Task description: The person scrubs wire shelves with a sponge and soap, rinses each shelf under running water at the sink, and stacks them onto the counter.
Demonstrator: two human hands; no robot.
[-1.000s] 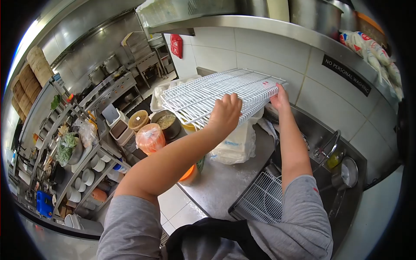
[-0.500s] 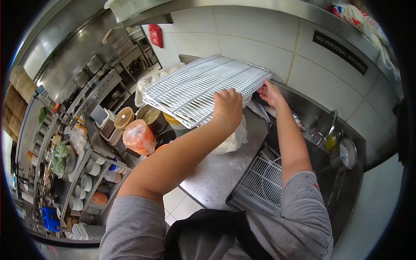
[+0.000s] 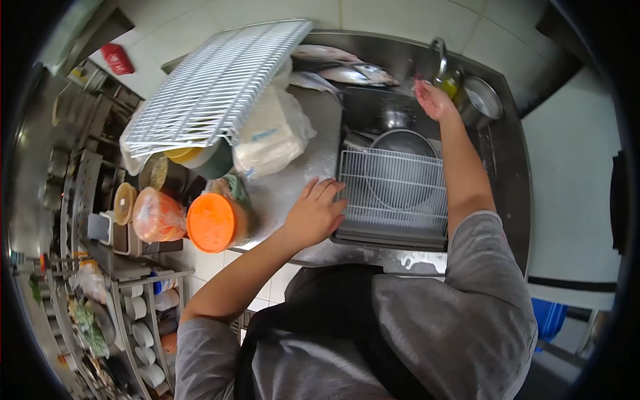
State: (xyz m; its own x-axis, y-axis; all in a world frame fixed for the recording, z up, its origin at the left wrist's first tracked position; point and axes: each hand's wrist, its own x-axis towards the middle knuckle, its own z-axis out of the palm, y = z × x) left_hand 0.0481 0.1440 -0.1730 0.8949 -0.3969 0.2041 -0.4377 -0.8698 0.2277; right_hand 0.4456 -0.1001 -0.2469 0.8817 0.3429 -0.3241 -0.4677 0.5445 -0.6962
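My left hand (image 3: 317,212) is open, its fingers spread at the left edge of a white wire rack (image 3: 393,190) that lies in the sink over a round pan or lid. My right hand (image 3: 435,100) is raised over the back of the sink near the faucet (image 3: 440,59), open, with nothing in it. A stack of white wire racks (image 3: 213,87) rests tilted on containers at the left, touched by neither hand. Beside the stack is a plastic-wrapped white package (image 3: 273,133).
Whole fish (image 3: 353,73) lie behind the sink. A metal pot (image 3: 481,100) stands at the back right. An orange-lidded tub (image 3: 212,223) and a bag of orange food (image 3: 159,215) are on the left. Shelves with bowls (image 3: 142,333) stand at the lower left.
Both hands have let go of the rack stack, which now rests on the containers. My left hand has moved down to the rack in the sink, my right toward the faucet. The view has turned toward the sink.
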